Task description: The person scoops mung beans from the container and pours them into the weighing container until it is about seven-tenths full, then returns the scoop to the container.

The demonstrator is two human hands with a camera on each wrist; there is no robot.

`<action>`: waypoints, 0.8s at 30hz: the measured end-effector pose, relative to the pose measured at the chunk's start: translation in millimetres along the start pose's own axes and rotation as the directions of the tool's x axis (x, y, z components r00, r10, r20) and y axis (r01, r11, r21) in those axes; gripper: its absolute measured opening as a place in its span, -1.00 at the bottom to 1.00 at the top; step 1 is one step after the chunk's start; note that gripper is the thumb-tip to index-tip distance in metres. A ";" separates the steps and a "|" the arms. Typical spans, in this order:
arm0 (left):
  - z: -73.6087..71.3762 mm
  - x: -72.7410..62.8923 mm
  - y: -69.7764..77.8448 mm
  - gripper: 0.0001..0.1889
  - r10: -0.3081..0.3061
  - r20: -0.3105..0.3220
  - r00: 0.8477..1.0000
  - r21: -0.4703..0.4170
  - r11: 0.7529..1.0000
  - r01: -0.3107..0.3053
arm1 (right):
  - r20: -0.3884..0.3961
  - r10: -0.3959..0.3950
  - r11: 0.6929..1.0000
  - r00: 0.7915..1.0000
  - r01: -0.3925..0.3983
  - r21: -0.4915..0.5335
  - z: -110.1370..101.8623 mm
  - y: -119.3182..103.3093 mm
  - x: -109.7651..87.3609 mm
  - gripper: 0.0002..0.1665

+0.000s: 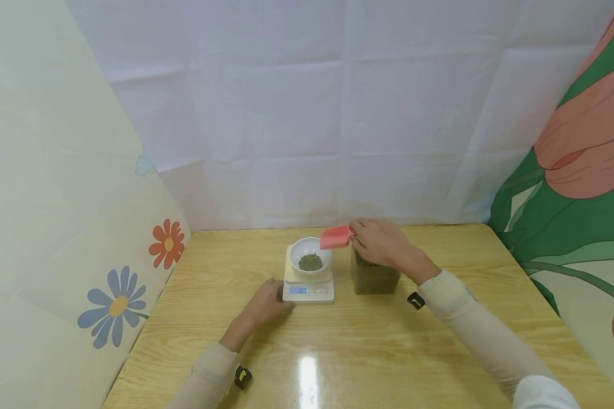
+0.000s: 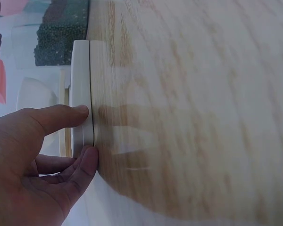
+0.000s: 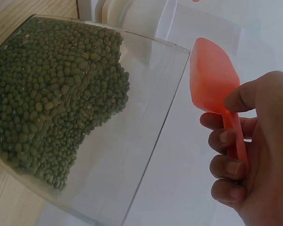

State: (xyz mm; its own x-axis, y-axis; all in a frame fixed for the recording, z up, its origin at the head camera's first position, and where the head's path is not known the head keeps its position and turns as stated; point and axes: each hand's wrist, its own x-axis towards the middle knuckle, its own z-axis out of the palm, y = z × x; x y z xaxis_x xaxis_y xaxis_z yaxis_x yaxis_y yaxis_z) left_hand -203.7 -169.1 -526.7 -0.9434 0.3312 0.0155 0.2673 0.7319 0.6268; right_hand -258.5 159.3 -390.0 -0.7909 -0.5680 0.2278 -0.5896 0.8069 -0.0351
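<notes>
A white kitchen scale [image 1: 317,297] with a lit display stands mid-table, and on it sits a white bowl [image 1: 298,250] with a small heap of green mung beans [image 1: 310,262]. My left hand [image 1: 267,301] holds the scale's front left corner, thumb [image 2: 68,117] on its front and fingers curled at its side. My right hand [image 1: 381,241] grips a red scoop [image 3: 212,77] by its handle, fingers wrapped round it. The scoop looks empty and its tip overlaps the bowl's right rim in the head view. Under that hand stands a clear container [image 1: 376,281] of mung beans [image 3: 52,89].
The wooden table [image 1: 297,346] reaches back to a white cloth [image 1: 266,187]. Flowered panels stand at the left and right. Dark wrist straps show at both sleeves.
</notes>
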 end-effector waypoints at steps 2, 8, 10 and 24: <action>-0.2 -0.3 0.6 -0.61 -0.006 0.004 1.000 -0.007 1.000 0.006 | 0.004 0.006 1.000 1.000 -0.006 -0.003 -2.0 1.8 -2.4 -0.80; 0.2 -0.7 0.7 -0.61 -0.010 0.004 1.000 -0.015 1.000 0.010 | 0.026 0.025 1.000 0.999 -0.025 -0.012 -7.4 7.3 -9.0 -0.80; 0.4 -0.9 0.8 -0.60 -0.013 0.005 1.000 -0.017 1.000 0.013 | 0.031 0.029 0.999 0.999 -0.029 -0.016 -9.4 9.3 -11.4 -0.81; -0.6 -1.5 1.7 -0.60 -0.005 0.005 1.000 -0.035 0.999 0.005 | 0.006 0.019 0.999 1.000 -0.019 -0.044 -17.1 26.1 -29.4 -0.83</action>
State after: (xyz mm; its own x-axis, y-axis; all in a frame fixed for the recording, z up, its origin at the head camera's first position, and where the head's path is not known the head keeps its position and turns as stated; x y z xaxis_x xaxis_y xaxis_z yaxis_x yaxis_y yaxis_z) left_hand -202.0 -168.6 -525.2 -0.9437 0.3308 0.0085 0.2557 0.7125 0.6534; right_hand -247.9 199.9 -381.0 -0.8028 -0.5536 0.2213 -0.5669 0.8237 0.0039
